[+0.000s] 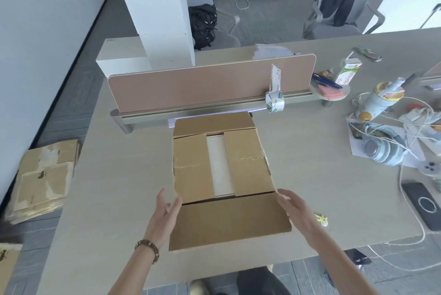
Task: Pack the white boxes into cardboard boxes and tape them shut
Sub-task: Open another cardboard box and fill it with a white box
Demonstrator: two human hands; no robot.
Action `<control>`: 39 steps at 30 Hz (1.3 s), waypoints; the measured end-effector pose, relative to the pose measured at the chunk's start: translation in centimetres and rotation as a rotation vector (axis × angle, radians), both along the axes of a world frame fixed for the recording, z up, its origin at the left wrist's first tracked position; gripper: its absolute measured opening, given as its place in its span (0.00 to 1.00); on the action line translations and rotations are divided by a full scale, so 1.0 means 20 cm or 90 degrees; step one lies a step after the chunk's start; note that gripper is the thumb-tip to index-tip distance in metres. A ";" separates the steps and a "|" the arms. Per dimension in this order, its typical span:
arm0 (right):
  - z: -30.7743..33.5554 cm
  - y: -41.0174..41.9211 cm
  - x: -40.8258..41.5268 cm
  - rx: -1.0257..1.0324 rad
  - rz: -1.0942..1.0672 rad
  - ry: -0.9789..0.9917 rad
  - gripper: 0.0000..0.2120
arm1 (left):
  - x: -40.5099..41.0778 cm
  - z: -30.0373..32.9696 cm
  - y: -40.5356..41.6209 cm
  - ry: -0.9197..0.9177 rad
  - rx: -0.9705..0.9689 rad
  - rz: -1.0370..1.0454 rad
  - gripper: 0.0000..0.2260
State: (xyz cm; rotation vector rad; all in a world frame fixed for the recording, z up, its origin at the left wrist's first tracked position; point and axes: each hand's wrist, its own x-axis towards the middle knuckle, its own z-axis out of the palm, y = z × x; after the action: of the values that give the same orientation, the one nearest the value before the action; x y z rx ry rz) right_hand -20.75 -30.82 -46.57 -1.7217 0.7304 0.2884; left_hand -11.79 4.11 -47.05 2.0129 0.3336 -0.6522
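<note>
Both hands sit nearest the lens, one at each near corner of the cardboard box [222,168]. We see the left hand [164,217] with fingers straight and loosely spread, its fingertips at the left end of the near flap [229,220]; whether they touch the card we cannot tell. A beaded bracelet [148,249] circles that wrist. We see the right hand [296,213] likewise spread flat, lying along the right end of the same flap and holding nothing.

Legible writing is scarce. We note printed marks on the tape roll [275,102] and on the green-and-white carton [348,72], both too small to read.

Centred on the table [119,187], the cardboard box stands with its two side flaps folded inward, each creased across the middle. Between them a strip of the white box [219,166] shows. We see the near flap lying outward toward the body and the far flap [212,123] folded back toward the desk divider [210,84]. The tape roll rests on the divider's rail, beyond the box's far right corner.
</note>
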 end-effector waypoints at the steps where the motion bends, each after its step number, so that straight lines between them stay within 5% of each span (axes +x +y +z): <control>1: 0.04 0.01 0.00 0.030 -0.018 -0.013 0.11 | 0.00 0.02 0.01 -0.009 -0.016 0.001 0.38; 7: 0.09 -0.01 0.11 0.172 -0.182 -0.101 0.15 | 0.07 0.17 -0.01 -0.098 -0.269 0.168 0.17; 12: 0.02 0.05 0.29 -0.085 -0.045 -0.081 0.29 | 0.23 0.07 -0.07 -0.222 0.046 -0.072 0.40; 14: 0.00 0.09 0.37 -0.230 0.059 -0.048 0.28 | 0.29 -0.02 -0.15 -0.223 0.161 -0.161 0.39; 19: -0.09 0.15 0.60 -0.271 0.142 0.034 0.33 | 0.41 -0.13 -0.32 -0.191 0.306 -0.122 0.30; 25: -0.24 0.10 0.73 -0.412 0.234 0.074 0.25 | 0.39 -0.17 -0.38 -0.177 0.355 -0.069 0.30; 33: -0.22 0.10 0.74 -0.366 0.155 0.065 0.34 | 0.40 -0.17 -0.41 -0.150 0.418 -0.084 0.31; 39: -0.25 0.05 0.71 -0.269 0.126 0.021 0.33 | 0.44 -0.18 -0.35 -0.101 0.303 -0.094 0.34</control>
State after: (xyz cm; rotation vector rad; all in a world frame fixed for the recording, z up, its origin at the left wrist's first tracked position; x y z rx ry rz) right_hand -6.47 -29.77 -51.60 -2.2020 0.6788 0.3145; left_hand -2.98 -2.93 -50.62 2.5473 0.2626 -0.5316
